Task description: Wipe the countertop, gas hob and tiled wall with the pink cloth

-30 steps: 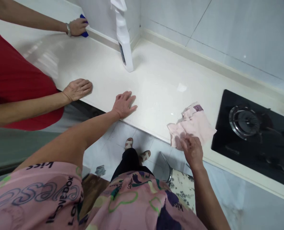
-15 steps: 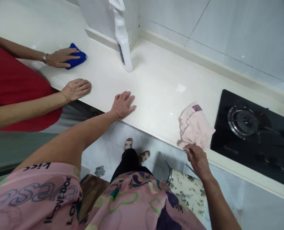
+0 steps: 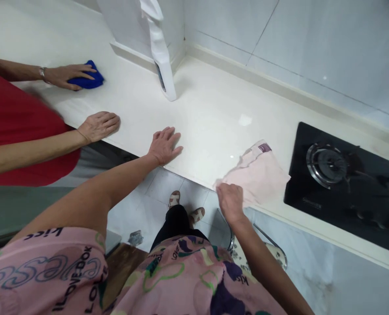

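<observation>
My right hand (image 3: 230, 200) is closed on the near left corner of a pale pink cloth (image 3: 259, 175). The cloth spreads flat over the white countertop (image 3: 201, 118), a purple label on its far edge and its right corner by the stove. My left hand (image 3: 164, 145) rests palm down near the counter's front edge, its fingers apart and nothing in it.
A white spray bottle (image 3: 163, 65) stands by the wall corner. To the right a black gas stove (image 3: 339, 183) is set in the counter. At left a co-worker's hand (image 3: 66, 76) presses a blue cloth (image 3: 91, 78); their other hand (image 3: 100, 126) rests on the counter edge. A chair (image 3: 273, 251) stands below.
My right hand has moved left along the counter's front edge, pulling the cloth's corner and spreading it wider. The co-worker's blue cloth has slid left. My left hand stays in place.
</observation>
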Available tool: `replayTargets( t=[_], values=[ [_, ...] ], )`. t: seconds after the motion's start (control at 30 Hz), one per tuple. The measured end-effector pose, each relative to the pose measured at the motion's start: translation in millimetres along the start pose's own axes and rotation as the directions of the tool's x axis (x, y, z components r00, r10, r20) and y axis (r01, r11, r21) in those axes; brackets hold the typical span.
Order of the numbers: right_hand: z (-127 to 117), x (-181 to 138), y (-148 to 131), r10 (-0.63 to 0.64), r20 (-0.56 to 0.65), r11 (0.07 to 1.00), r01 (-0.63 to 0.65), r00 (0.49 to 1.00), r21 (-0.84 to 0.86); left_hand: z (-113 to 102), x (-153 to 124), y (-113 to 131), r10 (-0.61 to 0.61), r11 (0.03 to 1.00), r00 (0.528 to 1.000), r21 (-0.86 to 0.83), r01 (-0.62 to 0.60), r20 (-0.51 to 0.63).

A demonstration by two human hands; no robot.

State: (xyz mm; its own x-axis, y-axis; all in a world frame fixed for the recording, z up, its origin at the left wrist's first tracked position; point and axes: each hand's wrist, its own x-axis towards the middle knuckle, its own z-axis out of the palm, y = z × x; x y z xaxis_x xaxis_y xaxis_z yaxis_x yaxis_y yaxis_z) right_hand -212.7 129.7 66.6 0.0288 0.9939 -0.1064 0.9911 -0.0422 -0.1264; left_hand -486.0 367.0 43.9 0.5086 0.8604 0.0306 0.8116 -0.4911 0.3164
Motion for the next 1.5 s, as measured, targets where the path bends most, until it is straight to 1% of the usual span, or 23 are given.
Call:
replayTargets(
  t=[0.1, 0.17, 0.23, 0.3, 0.4, 0.47, 0.53, 0.63, 0.7, 0.77, 0.83, 0.93, 1.0, 1.03, 1.07, 1.13, 1.2, 1.3, 1.4, 1.47, 1.5],
  values=[
    [2, 26, -31, -0.080, -0.001, 0.997, 0.080, 0.997, 0.021, -1, 0, -1, 0.003, 1.000, 1.000, 0.017, -0.002, -0.024],
    [5, 37, -41, -0.074, -0.033, 0.996, 0.076, 0.997, 0.054, -2, 0, -2, 0.001, 1.000, 0.999, 0.026, 0.000, -0.032],
    [10, 37, -41, -0.017, -0.087, 0.995, 0.025, 0.996, 0.095, -1, 1, -4, 0.002, 1.000, 0.999, 0.029, -0.001, -0.033],
    [16, 27, -31, 0.045, -0.142, 0.990, -0.025, 0.989, 0.138, 0, 1, -5, 0.006, 1.000, 0.999, 0.029, -0.005, -0.035],
    [22, -5, 4, 0.101, -0.186, 0.976, -0.060, 0.977, 0.211, 2, 2, -7, 0.008, 0.999, 0.999, 0.037, -0.006, -0.043],
    [24, -33, 40, 0.147, -0.199, 0.959, -0.090, 0.969, 0.269, 2, 2, -7, 0.007, 0.999, 0.999, 0.045, -0.005, -0.045],
    [22, -60, 80, 0.221, -0.215, 0.933, -0.142, 0.951, 0.331, 2, 2, -7, 0.011, 0.999, 0.999, 0.045, -0.009, -0.043],
    [16, -89, 131, 0.312, -0.224, 0.888, -0.200, 0.923, 0.415, 1, 2, -5, 0.012, 0.999, 0.999, 0.033, -0.011, -0.044],
    [11, -98, 148, 0.316, -0.224, 0.877, -0.193, 0.922, 0.440, 1, 2, -4, 0.009, 1.000, 0.999, 0.026, -0.008, -0.042],
    [7, -99, 152, 0.310, -0.249, 0.881, -0.179, 0.918, 0.437, 0, 2, -3, 0.004, 1.000, 0.999, 0.017, -0.003, -0.041],
    [8, -98, 147, 0.337, -0.294, 0.882, -0.191, 0.894, 0.430, 0, 1, -3, 0.000, 1.000, 0.999, 0.007, 0.000, -0.038],
    [14, -95, 135, 0.455, -0.336, 0.856, -0.301, 0.825, 0.420, 0, 0, -3, 0.005, 1.000, 1.000, -0.001, -0.005, -0.028],
    [19, -91, 124, 0.490, -0.343, 0.851, -0.354, 0.801, 0.387, 0, 0, -1, 0.006, 1.000, 1.000, 0.012, -0.006, -0.025],
    [21, -87, 116, 0.476, -0.347, 0.862, -0.349, 0.808, 0.368, 0, 0, -1, 0.004, 1.000, 1.000, 0.022, -0.003, -0.025],
    [23, -82, 107, 0.440, -0.349, 0.880, -0.320, 0.828, 0.350, 0, 0, 0, 0.000, 0.999, 1.000, 0.033, 0.001, -0.024],
    [24, -67, 81, 0.338, -0.346, 0.917, -0.223, 0.875, 0.331, -1, 1, 1, -0.009, 0.999, 1.000, 0.049, 0.010, -0.016],
    [24, -47, 49, 0.230, -0.319, 0.936, -0.119, 0.919, 0.331, -2, 1, 2, -0.014, 0.998, 1.000, 0.057, 0.015, -0.008],
    [21, -10, -5, 0.097, -0.238, 0.939, -0.010, 0.966, 0.343, -3, 2, 1, -0.010, 0.998, 1.000, 0.066, 0.011, -0.005],
    [15, 21, -46, 0.000, -0.170, 0.934, 0.061, 0.985, 0.351, -3, 2, -1, -0.004, 0.998, 1.000, 0.069, 0.005, -0.017],
    [11, 30, -58, -0.031, -0.159, 0.931, 0.087, 0.987, 0.354, -1, 2, -3, -0.004, 0.998, 0.999, 0.063, 0.006, -0.031],
    [10, 30, -58, -0.029, -0.163, 0.933, 0.086, 0.986, 0.351, 0, 2, -4, -0.003, 0.998, 0.999, 0.058, 0.005, -0.037]
  ],
)
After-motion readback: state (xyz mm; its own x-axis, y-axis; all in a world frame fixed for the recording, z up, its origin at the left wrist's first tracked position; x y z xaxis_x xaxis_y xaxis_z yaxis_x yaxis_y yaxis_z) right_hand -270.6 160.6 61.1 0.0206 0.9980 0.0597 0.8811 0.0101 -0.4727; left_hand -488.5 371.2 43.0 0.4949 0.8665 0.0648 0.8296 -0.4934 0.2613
